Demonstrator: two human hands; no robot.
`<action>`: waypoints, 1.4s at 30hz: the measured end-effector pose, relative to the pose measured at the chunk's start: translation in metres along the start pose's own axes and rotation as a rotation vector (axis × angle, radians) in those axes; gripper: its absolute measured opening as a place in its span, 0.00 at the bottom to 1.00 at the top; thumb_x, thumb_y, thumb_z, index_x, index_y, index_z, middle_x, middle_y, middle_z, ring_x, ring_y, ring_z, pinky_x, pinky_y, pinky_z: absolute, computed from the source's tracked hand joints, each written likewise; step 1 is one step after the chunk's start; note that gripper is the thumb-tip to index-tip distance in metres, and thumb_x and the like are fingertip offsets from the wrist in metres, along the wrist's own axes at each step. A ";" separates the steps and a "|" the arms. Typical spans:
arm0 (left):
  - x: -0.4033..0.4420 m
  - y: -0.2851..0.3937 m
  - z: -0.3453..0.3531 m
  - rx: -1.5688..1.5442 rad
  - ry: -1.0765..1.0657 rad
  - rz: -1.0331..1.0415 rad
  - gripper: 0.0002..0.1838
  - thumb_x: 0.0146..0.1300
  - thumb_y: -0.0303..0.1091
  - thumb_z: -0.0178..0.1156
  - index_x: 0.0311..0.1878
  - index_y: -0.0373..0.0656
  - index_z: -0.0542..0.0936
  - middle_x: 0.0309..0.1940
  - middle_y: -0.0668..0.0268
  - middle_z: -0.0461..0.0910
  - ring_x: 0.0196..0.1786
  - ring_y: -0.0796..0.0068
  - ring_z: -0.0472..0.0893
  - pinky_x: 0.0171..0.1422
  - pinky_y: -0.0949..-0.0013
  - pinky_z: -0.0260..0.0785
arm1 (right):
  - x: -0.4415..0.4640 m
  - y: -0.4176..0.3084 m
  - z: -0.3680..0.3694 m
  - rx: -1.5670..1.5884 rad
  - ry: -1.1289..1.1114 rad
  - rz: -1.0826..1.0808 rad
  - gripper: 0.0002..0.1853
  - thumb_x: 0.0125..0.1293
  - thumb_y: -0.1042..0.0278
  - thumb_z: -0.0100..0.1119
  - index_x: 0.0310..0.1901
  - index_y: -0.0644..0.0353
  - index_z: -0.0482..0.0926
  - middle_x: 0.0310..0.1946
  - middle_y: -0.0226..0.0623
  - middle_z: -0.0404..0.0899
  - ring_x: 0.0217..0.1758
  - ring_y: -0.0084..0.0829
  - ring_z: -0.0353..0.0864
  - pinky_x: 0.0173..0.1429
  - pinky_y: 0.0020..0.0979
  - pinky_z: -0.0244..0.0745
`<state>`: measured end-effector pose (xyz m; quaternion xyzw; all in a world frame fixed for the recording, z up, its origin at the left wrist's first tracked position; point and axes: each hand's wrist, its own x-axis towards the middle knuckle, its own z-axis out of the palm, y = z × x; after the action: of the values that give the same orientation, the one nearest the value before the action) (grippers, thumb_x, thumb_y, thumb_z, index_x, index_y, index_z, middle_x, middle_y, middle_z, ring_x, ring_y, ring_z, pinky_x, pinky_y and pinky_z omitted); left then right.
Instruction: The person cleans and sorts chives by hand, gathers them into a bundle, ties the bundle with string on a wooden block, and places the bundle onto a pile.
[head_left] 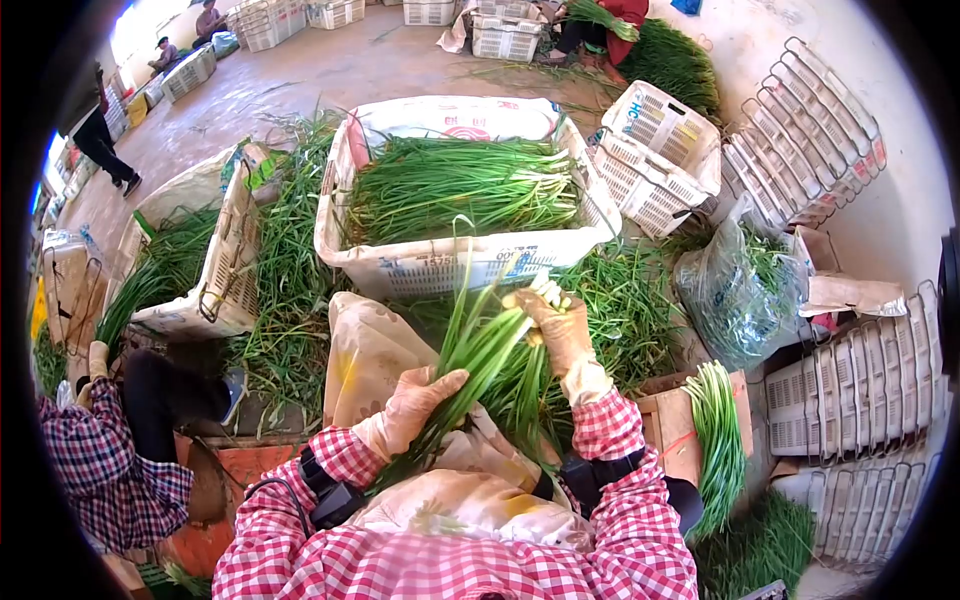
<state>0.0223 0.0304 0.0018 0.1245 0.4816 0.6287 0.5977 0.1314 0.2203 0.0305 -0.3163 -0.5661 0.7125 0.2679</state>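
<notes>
A bunch of chives (482, 350) slants across my lap, leaves toward me and pale stem ends up and away. My left hand (410, 405), in a thin glove, is closed around the leafy part, its thumb lying along the leaves. The gloved right hand (560, 335) grips the pale ends, its fingers curled round them. More green leaves hang below the right hand. Straight ahead, a white plastic crate (470, 250) holds a thick layer of chives (460, 185) laid lengthwise.
Loose leaves (295, 250) litter the floor around the crate. At right, a chive bundle (715, 445) lies on a wooden board, near a clear plastic bag (740, 285) and stacked crates (850, 390). A co-worker (110, 460) sits at left beside another crate (210, 280).
</notes>
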 end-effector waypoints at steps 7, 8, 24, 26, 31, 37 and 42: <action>0.028 0.031 0.014 -0.056 -0.076 0.056 0.11 0.64 0.31 0.58 0.48 0.39 0.78 0.34 0.67 0.81 0.34 0.78 0.80 0.39 0.75 0.76 | -0.015 -0.004 -0.019 -0.083 -0.092 0.041 0.14 0.59 0.60 0.66 0.41 0.61 0.82 0.32 0.29 0.84 0.25 0.14 0.76 0.22 0.16 0.68; 0.032 0.028 0.017 -0.021 -0.098 0.083 0.11 0.64 0.30 0.58 0.47 0.39 0.79 0.34 0.67 0.81 0.34 0.78 0.80 0.38 0.75 0.76 | -0.015 -0.004 -0.024 -0.036 -0.079 0.012 0.13 0.59 0.60 0.65 0.41 0.61 0.82 0.31 0.28 0.83 0.24 0.14 0.75 0.22 0.16 0.68; 0.063 0.038 0.042 0.182 -0.245 0.115 0.18 0.68 0.41 0.53 0.50 0.35 0.78 0.27 0.62 0.81 0.24 0.79 0.78 0.28 0.79 0.69 | -0.075 -0.122 -0.108 -0.191 0.319 -0.320 0.13 0.65 0.56 0.58 0.42 0.56 0.80 0.23 0.25 0.76 0.24 0.16 0.73 0.28 0.20 0.68; 0.060 0.033 0.049 0.173 -0.233 0.126 0.17 0.67 0.40 0.55 0.49 0.36 0.79 0.29 0.62 0.82 0.26 0.78 0.80 0.29 0.80 0.69 | -0.061 -0.098 -0.077 -0.390 0.307 -0.271 0.09 0.62 0.61 0.62 0.41 0.54 0.81 0.26 0.26 0.80 0.23 0.15 0.73 0.28 0.17 0.69; 0.065 0.023 0.049 0.162 -0.151 0.185 0.11 0.62 0.29 0.61 0.46 0.33 0.80 0.28 0.64 0.80 0.23 0.79 0.77 0.26 0.77 0.71 | -0.041 -0.059 -0.058 -0.171 0.248 -0.182 0.08 0.59 0.70 0.66 0.38 0.63 0.79 0.29 0.32 0.83 0.25 0.15 0.76 0.27 0.17 0.72; 0.081 0.002 0.039 0.437 -0.055 0.245 0.11 0.62 0.34 0.61 0.40 0.35 0.80 0.23 0.67 0.77 0.21 0.82 0.75 0.23 0.78 0.67 | -0.044 -0.112 -0.052 -0.346 0.232 -0.150 0.13 0.62 0.67 0.62 0.44 0.68 0.79 0.32 0.36 0.83 0.28 0.19 0.78 0.32 0.20 0.74; 0.083 -0.017 0.040 0.789 -0.096 0.296 0.12 0.62 0.38 0.61 0.40 0.37 0.81 0.20 0.69 0.76 0.20 0.82 0.73 0.24 0.75 0.64 | -0.018 -0.098 -0.057 -0.249 0.071 -0.058 0.14 0.59 0.67 0.66 0.42 0.66 0.81 0.29 0.31 0.80 0.27 0.18 0.75 0.29 0.20 0.71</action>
<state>0.0410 0.1176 -0.0256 0.4406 0.6341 0.4686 0.4292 0.1887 0.2648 0.1199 -0.3556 -0.6492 0.6171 0.2670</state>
